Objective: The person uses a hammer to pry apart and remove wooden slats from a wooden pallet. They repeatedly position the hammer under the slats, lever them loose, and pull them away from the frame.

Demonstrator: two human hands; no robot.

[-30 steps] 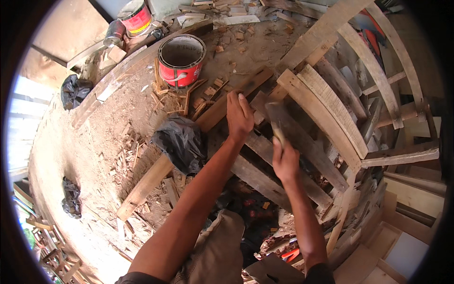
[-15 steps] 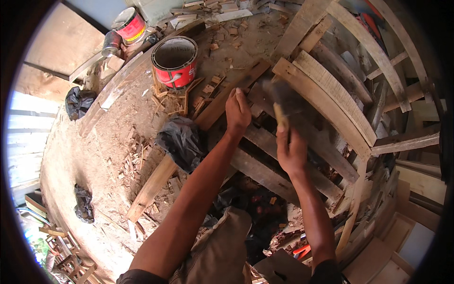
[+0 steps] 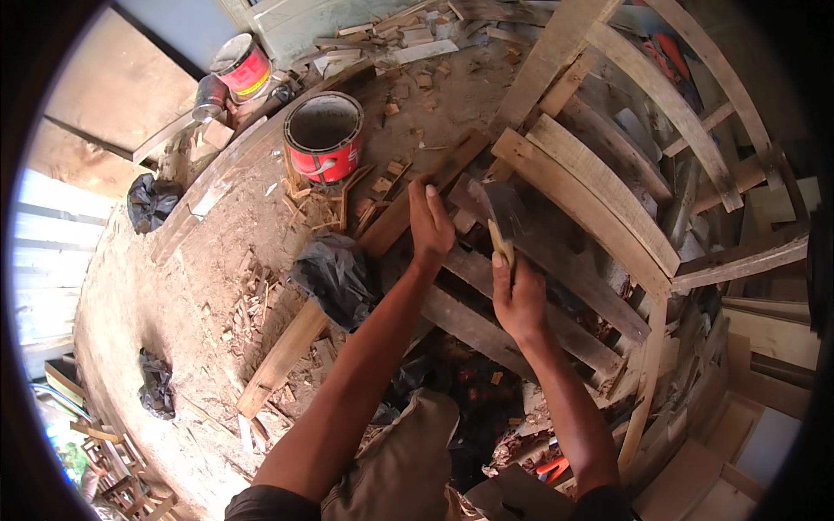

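Observation:
A long brown wooden plank (image 3: 282,358) lies slantwise over several weathered slats (image 3: 482,323). My left hand (image 3: 432,227) is closed at the plank's upper part, fingers together on its edge, fingertips partly hidden. In my right hand (image 3: 521,304) is a tool with a pale wooden handle and a broad dark blade (image 3: 502,207); its exact kind is unclear. The blade is just right of my left hand, above the slats. A crumpled black plastic bag (image 3: 332,276) rests against the plank, left of my left forearm.
A red bucket (image 3: 323,143) stands beyond the plank, with another red can (image 3: 241,68) farther back. Curved wooden frame pieces (image 3: 599,208) rise at the right. Wood scraps litter the dirt floor (image 3: 208,286). Something orange (image 3: 552,469) lies near my right forearm.
The tool, blurred before, now shows more sharply, and its blade has come down and left, closer to my left hand. My left hand has moved slightly lower in view, staying at the plank.

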